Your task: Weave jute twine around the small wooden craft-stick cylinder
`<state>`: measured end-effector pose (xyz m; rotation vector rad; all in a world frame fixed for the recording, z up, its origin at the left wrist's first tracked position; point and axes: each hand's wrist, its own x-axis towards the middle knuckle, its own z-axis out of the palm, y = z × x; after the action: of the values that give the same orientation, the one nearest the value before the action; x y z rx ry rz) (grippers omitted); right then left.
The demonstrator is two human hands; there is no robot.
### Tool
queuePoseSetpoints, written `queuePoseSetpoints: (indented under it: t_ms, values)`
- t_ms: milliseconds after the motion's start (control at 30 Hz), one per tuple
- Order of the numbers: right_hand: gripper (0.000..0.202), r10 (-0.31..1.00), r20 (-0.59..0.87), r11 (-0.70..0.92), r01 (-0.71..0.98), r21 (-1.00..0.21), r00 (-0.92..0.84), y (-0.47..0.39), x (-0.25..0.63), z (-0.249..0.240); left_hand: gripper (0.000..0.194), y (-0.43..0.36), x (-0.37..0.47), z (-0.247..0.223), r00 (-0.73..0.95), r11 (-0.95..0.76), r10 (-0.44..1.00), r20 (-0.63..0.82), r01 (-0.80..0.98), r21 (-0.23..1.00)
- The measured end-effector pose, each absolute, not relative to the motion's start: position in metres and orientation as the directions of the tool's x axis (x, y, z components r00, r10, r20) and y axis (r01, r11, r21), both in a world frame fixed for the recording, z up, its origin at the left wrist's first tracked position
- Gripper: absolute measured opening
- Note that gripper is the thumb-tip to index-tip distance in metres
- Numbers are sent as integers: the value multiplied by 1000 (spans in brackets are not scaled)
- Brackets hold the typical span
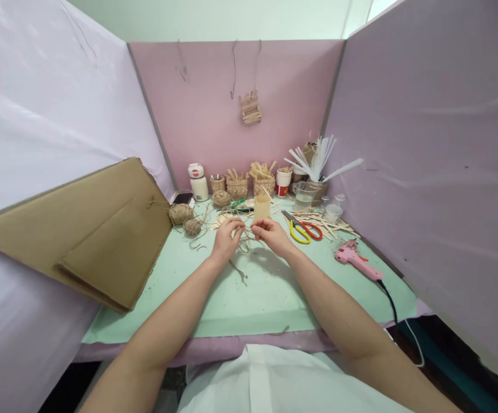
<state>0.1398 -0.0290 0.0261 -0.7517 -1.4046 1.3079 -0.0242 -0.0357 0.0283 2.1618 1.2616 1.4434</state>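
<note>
Over the middle of the table, my left hand (228,236) and my right hand (272,234) face each other with a small gap between them. Each has its thumb and fingers pinched together on a length of jute twine (244,246), which loops down below the fingertips. Just beyond my right hand stands a small pale wooden stick piece (262,205). A darker strand or twig (239,271) lies on the green table cover beneath my left hand. To the right of my right hand rest scissors (304,228) with yellow and red handles.
A pink glue gun (358,262) with a black cord lies at the right. Twine balls (181,214) sit at the left beside leaning cardboard (102,241). Baskets of wooden sticks (237,186), a white-capped jar (197,182) and a glass jug (304,198) line the back.
</note>
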Motion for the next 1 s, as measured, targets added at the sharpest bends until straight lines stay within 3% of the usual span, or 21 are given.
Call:
queuePoseSetpoints:
  t_ms: [100,233,367,567,633,800,900,1000]
  values:
    - [23,915,307,268,-172,-948,-261,-32,139,29,27,-38,-31,41,109,-577,619,778,735,357]
    - [17,934,268,253,-94,-963,-237,-32,139,28,44,-36,-41,38,105,-340,764,636,904,259]
    - [15,961,149,133,-82,-988,-233,-27,139,20,54,-38,-43,32,34,-177,876,481,950,256]
    - [16,975,83,59,-120,-991,-204,-21,139,15,36,-54,-24,47,-27,-183,789,614,943,277]
    - [18,977,92,70,-119,-990,-190,-22,138,16,37,-51,-27,48,-62,-144,806,588,944,297]
    - [19,987,103,89,-110,-990,-125,-21,138,17,41,-27,-74,41,-102,21,973,207,933,360]
    - [18,992,128,127,-86,-988,3,-19,140,17,41,-17,-101,43,-176,73,951,253,925,372]
    - [18,977,154,167,-77,-983,147,-17,144,17,35,-18,-106,49,-232,46,879,416,911,410]
